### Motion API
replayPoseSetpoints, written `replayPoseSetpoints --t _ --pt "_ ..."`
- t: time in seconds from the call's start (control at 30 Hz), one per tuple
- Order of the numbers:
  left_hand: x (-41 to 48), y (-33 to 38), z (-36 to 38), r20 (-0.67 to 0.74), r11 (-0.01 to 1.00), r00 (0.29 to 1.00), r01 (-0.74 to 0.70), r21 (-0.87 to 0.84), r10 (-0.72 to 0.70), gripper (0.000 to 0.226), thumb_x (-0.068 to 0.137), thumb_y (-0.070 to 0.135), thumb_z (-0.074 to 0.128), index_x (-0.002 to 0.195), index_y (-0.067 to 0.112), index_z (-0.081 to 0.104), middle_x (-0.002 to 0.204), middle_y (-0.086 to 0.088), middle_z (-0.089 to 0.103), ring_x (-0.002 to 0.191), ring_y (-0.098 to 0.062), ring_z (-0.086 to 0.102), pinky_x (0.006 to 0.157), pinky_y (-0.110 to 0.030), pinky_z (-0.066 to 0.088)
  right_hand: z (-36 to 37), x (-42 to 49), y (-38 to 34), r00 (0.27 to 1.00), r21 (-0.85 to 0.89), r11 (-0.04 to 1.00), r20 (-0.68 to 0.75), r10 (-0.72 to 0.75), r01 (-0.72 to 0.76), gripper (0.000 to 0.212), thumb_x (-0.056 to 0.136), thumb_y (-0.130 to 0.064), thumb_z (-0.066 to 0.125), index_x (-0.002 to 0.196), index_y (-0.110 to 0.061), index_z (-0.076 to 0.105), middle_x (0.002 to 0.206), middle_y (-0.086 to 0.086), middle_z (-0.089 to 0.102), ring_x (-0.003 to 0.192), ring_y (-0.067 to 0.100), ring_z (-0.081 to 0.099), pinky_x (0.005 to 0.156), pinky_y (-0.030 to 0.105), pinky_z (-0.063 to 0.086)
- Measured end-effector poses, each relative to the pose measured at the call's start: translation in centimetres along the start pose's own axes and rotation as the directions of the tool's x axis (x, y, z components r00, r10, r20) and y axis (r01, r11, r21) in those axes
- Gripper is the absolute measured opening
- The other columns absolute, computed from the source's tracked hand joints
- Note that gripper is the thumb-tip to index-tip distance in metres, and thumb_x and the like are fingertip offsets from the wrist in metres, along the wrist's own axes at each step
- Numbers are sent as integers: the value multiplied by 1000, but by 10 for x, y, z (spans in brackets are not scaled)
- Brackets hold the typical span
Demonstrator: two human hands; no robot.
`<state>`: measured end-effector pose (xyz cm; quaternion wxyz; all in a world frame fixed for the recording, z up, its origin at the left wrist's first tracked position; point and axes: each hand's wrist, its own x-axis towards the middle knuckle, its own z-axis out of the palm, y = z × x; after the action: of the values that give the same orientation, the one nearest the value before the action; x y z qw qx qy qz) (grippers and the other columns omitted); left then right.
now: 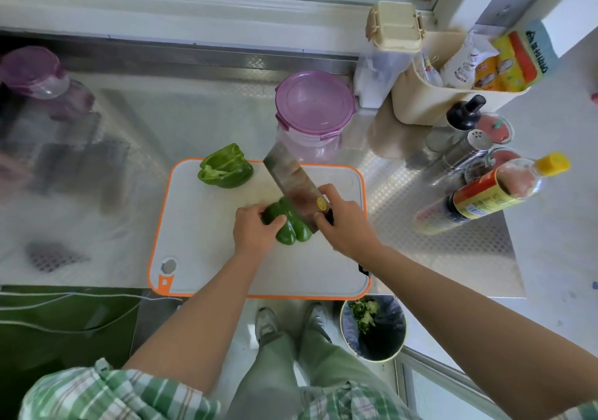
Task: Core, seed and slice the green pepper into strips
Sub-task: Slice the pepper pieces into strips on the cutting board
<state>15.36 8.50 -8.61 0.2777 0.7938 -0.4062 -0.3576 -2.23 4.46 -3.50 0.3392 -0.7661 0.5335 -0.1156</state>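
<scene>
— Where was the pepper half (293,225)?
— On the cutting board (207,257), between the hands. The left hand (255,228) curled over its left side, pinning it.
— And the knife (291,180)?
— The right hand (343,222) gripped its handle, and the blade slanted from far left to near right against the pepper's right edge. The other half (225,167) lay apart, at the board's far edge.

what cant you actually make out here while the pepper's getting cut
Head view only:
- Cleaver handle: wrapped by the right hand.
- How deep the blade sits in the near pepper half: the blade and left hand hide the contact.
- Jars at far left: blurred.
- Bottle label text: too small.
- Bin contents: green scraps, partly cut off by the counter edge.
</scene>
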Motion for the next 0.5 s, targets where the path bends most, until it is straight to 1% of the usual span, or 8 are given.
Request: replayPoseSetpoints --t 0.07,0.13,0.17,0.23,0.3,0.4,0.43,0.5 --pt "-1 0 0 -10 999 1000 19 -49 -19 31 77 24 79 102 7 74 91 -12 71 86 -31 68 78 -40 56 -2 -2 -13 999 -64 998 47 -19 22 24 92 -15 48 116 -15 43 61 6 53 51 28 52 50 39 45" --pt "-3 2 1 -22 996 999 26 -83 -28 27 78 20 79 101 6 73 89 -11 72 83 -29 68 76 -35 55 -4 -5 -24 997 -162 986 66 -27 38 23 95 -20 46 116 -13 42 67 7 51 58 31 49 53 35 37" --pt "-3 2 1 -30 997 999 21 -78 -24 26 79 20 79 100 7 74 89 -10 71 82 -28 67 73 -31 52 -5 -7 -28 997 -203 979 69 -23 37 23 96 -23 46 117 -13 42 70 8 50 61 31 48 54 33 34" --pt "-3 2 2 -46 999 999 26 -44 -28 25 80 22 78 100 8 73 90 -9 72 81 -24 63 69 -26 44 -6 -13 -35 998 -269 963 70 4 15 24 97 -23 44 119 -13 40 72 6 47 60 28 43 51 32 27" --pt "-4 4 2 -54 999 998 32 -28 -33 27 80 23 78 103 9 73 94 -9 72 85 -25 64 70 -26 43 -6 -18 -42 997 -333 943 72 26 -1 24 96 -19 43 119 -13 38 67 2 40 55 22 38 46 31 22" --pt "-2 4 3 -60 999 998 31 -11 -32 30 80 24 78 106 9 72 98 -11 71 92 -28 65 74 -29 47 -3 -22 -51 995 -398 917 85 49 -11 24 95 -13 40 119 -14 36 65 -3 34 54 18 35 46 30 21" --pt "-2 4 4 -59 1000 998 30 -4 -31 29 80 24 78 105 10 73 97 -11 70 92 -28 65 73 -30 46 -2 -21 -54 994 -407 913 87 64 -24 24 95 -13 41 118 -15 36 66 -3 35 55 18 36 47 31 22" --pt "-1 2 4 -56 1000 998 29 4 -28 24 79 24 78 99 11 74 92 -11 70 88 -29 64 69 -29 45 1 -16 -61 991 -435 899 94 94 -44 24 94 -11 43 117 -14 36 75 2 46 61 23 44 51 32 28"
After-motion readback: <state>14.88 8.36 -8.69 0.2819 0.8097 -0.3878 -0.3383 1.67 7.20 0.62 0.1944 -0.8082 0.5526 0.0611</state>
